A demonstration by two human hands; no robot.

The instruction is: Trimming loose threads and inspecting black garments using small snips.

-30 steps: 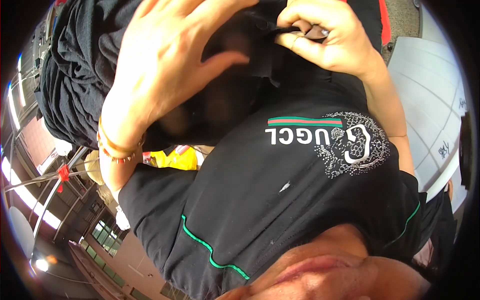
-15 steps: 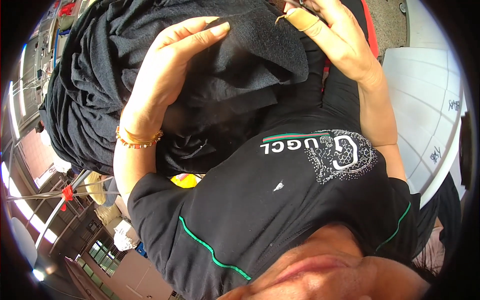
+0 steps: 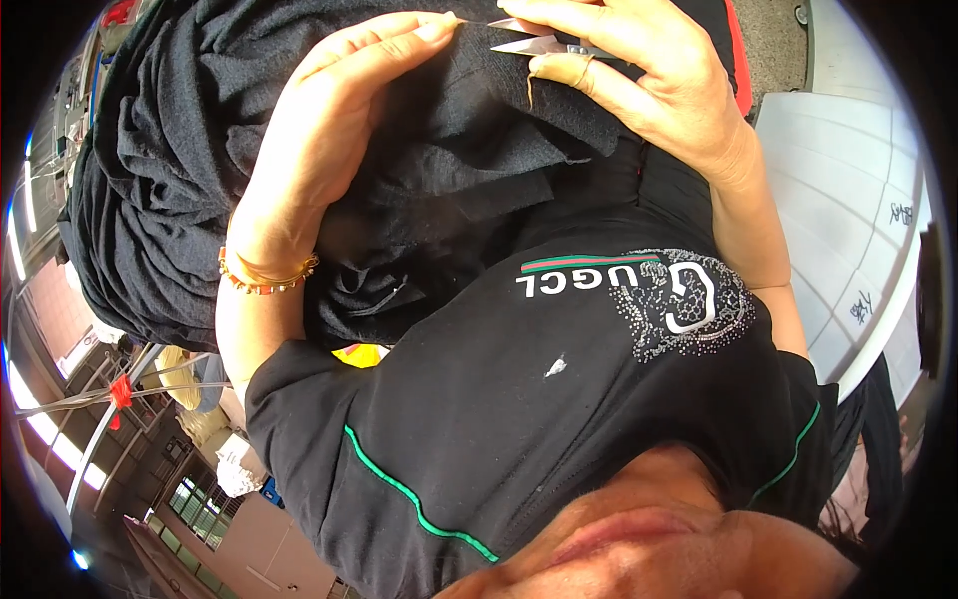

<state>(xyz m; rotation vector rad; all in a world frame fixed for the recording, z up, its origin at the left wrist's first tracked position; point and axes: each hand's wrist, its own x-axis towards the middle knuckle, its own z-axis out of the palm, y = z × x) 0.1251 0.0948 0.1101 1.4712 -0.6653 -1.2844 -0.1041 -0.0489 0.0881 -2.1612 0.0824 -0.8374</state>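
Dark cloth [image 3: 429, 140] lies bunched across my lap. Above it, my left hand [image 3: 359, 85] pinches thumb and fingertips together on a fine thread [image 3: 473, 22], which stretches toward the right. My right hand [image 3: 649, 80] holds a small pair of thread snips [image 3: 539, 46]. Their two pointed blades are apart, pointing left, close to the thread; whether they touch it I cannot tell. Tan tape [image 3: 569, 68] wraps a digit of my right hand, a loose strip hanging from it. The handles of the snips are mostly hidden in my palm.
A large heap of the same dark cloth [image 3: 160, 190] fills the left side. On the right stands a white tiled-looking surface [image 3: 833, 220]. Metal rods with a red tie [image 3: 121, 391] rise at the lower left, near light-coloured bundles [image 3: 239, 464].
The snips have come into fuller view with blades apart as my right hand shifted left. My left hand rose slightly, and a thread now shows at its fingertips.
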